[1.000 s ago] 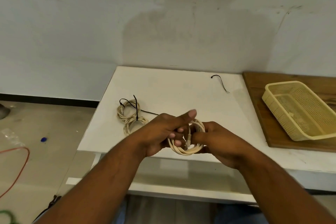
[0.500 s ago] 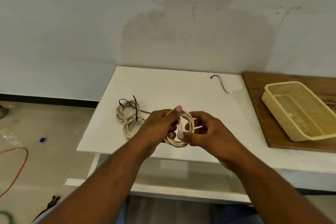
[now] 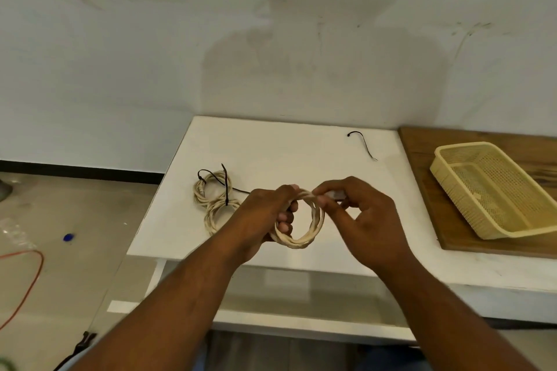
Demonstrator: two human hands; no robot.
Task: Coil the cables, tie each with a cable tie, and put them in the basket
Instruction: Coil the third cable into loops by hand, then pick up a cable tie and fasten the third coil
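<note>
While the fingers of my left hand curled through the cable coil and my right hand pinched its top, it hung just inside the near edge of the tabletop. Open surface stretched beyond to a loose cable tie; the basket stood well right.
</note>
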